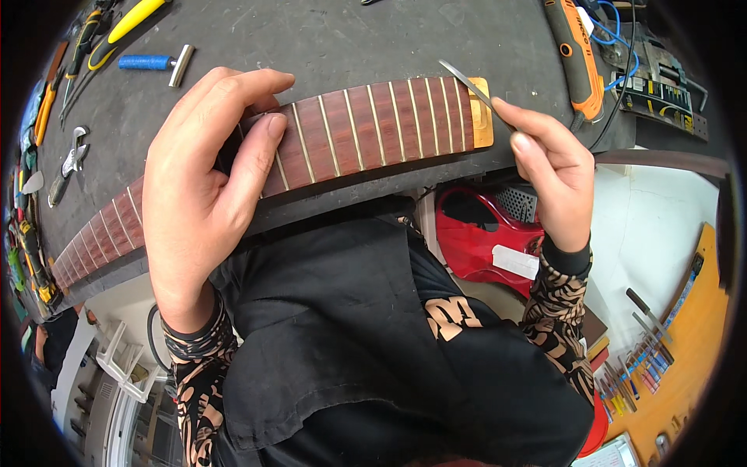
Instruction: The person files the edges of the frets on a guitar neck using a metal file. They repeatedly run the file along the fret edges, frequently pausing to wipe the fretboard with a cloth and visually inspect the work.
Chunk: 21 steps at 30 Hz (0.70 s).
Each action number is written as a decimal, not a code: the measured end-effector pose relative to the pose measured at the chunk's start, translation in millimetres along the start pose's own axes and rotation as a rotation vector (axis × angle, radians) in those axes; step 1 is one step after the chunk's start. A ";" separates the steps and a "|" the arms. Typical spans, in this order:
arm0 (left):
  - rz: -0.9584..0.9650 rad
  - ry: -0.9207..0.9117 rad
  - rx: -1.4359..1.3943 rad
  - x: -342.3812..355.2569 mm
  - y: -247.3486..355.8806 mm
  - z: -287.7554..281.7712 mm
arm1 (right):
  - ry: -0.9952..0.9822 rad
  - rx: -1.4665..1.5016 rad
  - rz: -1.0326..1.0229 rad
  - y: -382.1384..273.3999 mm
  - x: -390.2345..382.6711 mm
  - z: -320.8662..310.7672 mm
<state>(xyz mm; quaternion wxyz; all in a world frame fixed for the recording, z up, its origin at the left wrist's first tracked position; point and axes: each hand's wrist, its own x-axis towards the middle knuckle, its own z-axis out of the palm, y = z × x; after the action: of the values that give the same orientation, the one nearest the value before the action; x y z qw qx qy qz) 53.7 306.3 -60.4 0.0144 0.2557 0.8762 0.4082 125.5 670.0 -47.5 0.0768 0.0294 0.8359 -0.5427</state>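
A guitar neck (377, 124) with a reddish-brown fretboard and metal frets lies across the near edge of a dark workbench. Its pale yellow wooden end (482, 128) points right. My left hand (206, 156) grips the neck near its middle, thumb on the near side and fingers over the far side; the fretboard under the palm is hidden. In my right hand (554, 171), a slim metal file (464, 79) is pinched between thumb and fingers. The file slants over the last frets at the yellow end; whether it touches them I cannot tell.
On the workbench (350, 47) lie a blue-handled hammer-like tool (152, 62), an adjustable wrench (71, 165) and yellow-handled pliers (132, 22). A grey-and-orange power tool (574, 62) lies at far right beside a blue cable (622, 39). Several small tools stand on a wooden surface (700, 350).
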 end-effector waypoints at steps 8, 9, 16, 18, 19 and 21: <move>-0.017 0.003 -0.005 -0.8 2.4 -1.0 | -0.053 -0.231 -0.231 -12.5 22.9 15.4; -0.002 0.030 -0.005 0.2 1.9 -0.1 | -0.041 -0.105 -0.137 -10.2 16.6 13.1; -0.017 0.009 -0.005 -1.1 1.8 0.1 | -0.053 0.201 0.159 -2.4 -2.3 -4.2; -0.016 0.009 -0.007 -1.3 1.3 0.9 | -0.037 0.012 -0.006 -0.6 6.0 3.2; -0.021 0.004 0.002 0.6 4.4 -0.3 | -0.028 -0.139 -0.158 -1.6 17.0 14.3; -0.016 0.009 0.001 -0.4 2.8 -0.6 | -0.041 -0.396 -0.341 -8.4 28.4 24.6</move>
<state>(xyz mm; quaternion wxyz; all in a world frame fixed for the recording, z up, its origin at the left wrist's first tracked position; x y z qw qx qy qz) 55.2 307.2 -58.1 0.0137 0.2470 0.8784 0.4089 98.8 643.2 -54.3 0.0056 -0.1385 0.9170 -0.3739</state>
